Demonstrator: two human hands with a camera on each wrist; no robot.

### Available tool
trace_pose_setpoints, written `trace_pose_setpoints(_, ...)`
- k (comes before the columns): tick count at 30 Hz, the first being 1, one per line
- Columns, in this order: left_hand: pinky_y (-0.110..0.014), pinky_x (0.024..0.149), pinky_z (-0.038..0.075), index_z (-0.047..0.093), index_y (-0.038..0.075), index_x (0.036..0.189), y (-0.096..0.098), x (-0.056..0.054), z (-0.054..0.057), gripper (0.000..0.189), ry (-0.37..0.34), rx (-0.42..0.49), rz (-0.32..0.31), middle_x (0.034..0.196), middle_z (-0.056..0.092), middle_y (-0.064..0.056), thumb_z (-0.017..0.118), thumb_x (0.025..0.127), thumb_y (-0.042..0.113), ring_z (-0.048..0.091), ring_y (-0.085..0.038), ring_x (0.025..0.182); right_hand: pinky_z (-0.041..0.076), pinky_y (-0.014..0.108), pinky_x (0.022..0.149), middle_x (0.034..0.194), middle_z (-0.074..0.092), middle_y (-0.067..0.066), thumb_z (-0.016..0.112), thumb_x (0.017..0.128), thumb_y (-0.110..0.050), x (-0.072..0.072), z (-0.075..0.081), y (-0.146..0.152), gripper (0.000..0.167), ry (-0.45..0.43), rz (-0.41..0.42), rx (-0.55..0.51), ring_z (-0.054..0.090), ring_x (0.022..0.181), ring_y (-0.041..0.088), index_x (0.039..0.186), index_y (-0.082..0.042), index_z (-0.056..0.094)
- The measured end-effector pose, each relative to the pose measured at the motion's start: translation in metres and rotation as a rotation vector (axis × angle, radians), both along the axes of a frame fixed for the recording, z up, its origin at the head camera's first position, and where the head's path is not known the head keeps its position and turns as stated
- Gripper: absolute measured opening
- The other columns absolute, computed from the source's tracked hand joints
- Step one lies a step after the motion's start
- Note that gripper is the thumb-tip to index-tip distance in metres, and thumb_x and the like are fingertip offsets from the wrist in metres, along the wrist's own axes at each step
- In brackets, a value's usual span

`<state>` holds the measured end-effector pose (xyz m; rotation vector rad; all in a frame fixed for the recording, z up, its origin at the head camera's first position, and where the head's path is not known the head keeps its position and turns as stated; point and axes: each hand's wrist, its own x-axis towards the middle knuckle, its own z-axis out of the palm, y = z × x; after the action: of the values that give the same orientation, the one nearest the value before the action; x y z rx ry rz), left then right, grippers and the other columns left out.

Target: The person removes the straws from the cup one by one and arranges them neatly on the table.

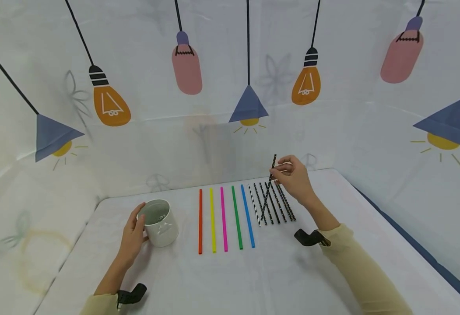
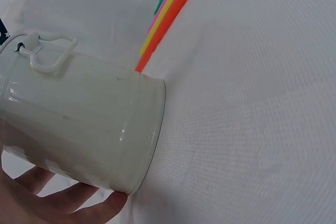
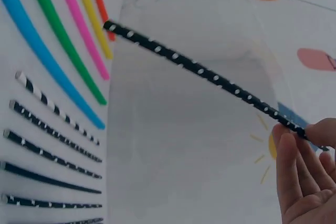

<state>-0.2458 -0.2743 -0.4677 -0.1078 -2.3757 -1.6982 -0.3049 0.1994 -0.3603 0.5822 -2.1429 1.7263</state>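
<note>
In the head view, my left hand (image 1: 132, 238) holds a white cup (image 1: 162, 229) with a small loop handle at the left of the table. Its fingers curl round the cup's side in the left wrist view. My right hand (image 1: 293, 178) pinches a black straw with white dots (image 3: 194, 67) near its upper end. That straw slants over a row of black patterned straws (image 1: 279, 203), among them a black-and-white striped one (image 1: 253, 203) and a plain black one (image 3: 50, 178). Left of these lie red (image 1: 200, 221), yellow (image 1: 212, 220), pink (image 1: 223, 218), green (image 1: 237, 217) and blue (image 1: 247, 215) straws, side by side.
A white cloth covers the table (image 1: 214, 284). Behind it hangs a pale sheet (image 1: 222, 153) printed with lamps and bulbs. Black wrist mounts (image 1: 308, 237) stick out from both beige sleeves (image 1: 356, 262).
</note>
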Motion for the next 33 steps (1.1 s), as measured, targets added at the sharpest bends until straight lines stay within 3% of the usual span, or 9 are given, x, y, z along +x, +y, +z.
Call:
trace_pose_setpoints(7, -0.064, 0.085, 0.046, 0.020, 0.020, 0.156, 0.001, 0.000, 0.002, 0.052, 0.003, -0.003, 0.007, 0.152, 0.025, -0.023, 0.029, 0.107, 0.037, 0.042, -0.050, 0.125, 0.058, 0.030, 0.064, 0.102, 0.063, 0.027, 0.065, 0.093, -0.005, -0.027, -0.019, 0.029, 0.022, 0.020, -0.076, 0.034, 0.068, 0.075, 0.025, 0.111, 0.007, 0.060)
trace_pose_setpoints(13, -0.064, 0.085, 0.046, 0.020, 0.019, 0.155, -0.001, -0.001, 0.000, 0.052, 0.002, -0.001, 0.009, 0.152, 0.026, -0.023, 0.029, 0.107, 0.037, 0.042, -0.049, 0.125, 0.056, 0.026, 0.068, 0.105, 0.062, 0.022, 0.064, 0.093, -0.008, -0.047, -0.032, 0.045, 0.023, -0.062, -0.117, 0.086, 0.066, 0.079, 0.017, 0.113, 0.003, 0.060)
trace_pose_setpoints(23, -0.066, 0.086, 0.044, 0.020, 0.018, 0.155, -0.001, -0.002, -0.002, 0.054, 0.008, 0.000, 0.001, 0.152, 0.025, -0.023, 0.029, 0.107, 0.039, 0.039, -0.050, 0.127, 0.056, 0.024, 0.066, 0.104, 0.060, 0.018, 0.059, 0.093, -0.005, -0.073, -0.058, 0.063, 0.025, -0.164, -0.235, 0.136, 0.063, 0.083, 0.020, 0.117, 0.003, 0.060)
trace_pose_setpoints(33, -0.065, 0.084, 0.046, 0.021, 0.018, 0.155, -0.001, -0.002, -0.003, 0.054, 0.020, -0.008, 0.012, 0.152, 0.026, -0.024, 0.029, 0.107, 0.039, 0.041, -0.050, 0.125, 0.055, 0.026, 0.069, 0.111, 0.061, 0.022, 0.060, 0.092, -0.007, -0.096, -0.085, 0.074, 0.034, -0.337, -0.243, 0.230, 0.062, 0.086, 0.023, 0.124, 0.005, 0.057)
